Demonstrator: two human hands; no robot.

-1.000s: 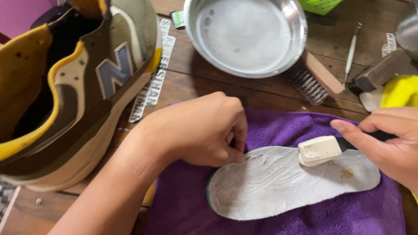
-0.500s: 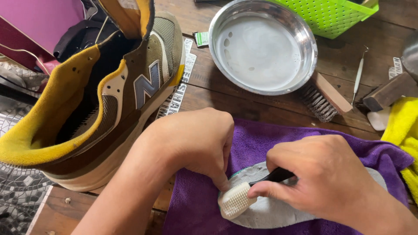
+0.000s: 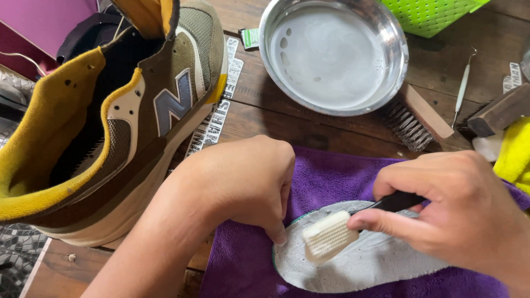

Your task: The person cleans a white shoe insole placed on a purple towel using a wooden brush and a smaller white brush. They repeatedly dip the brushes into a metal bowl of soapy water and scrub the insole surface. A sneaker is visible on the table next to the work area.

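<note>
Low in the frame, a grey insole [image 3: 359, 265] lies on a purple towel [image 3: 337, 176] spread over the wooden tabletop [image 3: 287, 127]. The left hand [image 3: 243, 182] pins the insole's end, fingers curled and fingertips pressed down on it. The right hand [image 3: 458, 209] has its grip closed around a black-handled brush [image 3: 331, 236], white head resting on the insole. A brown and yellow sneaker [image 3: 110, 121] stands at the left, a steel bowl [image 3: 331, 52] at top centre, a wooden brush [image 3: 417, 118] just beside it.
</note>
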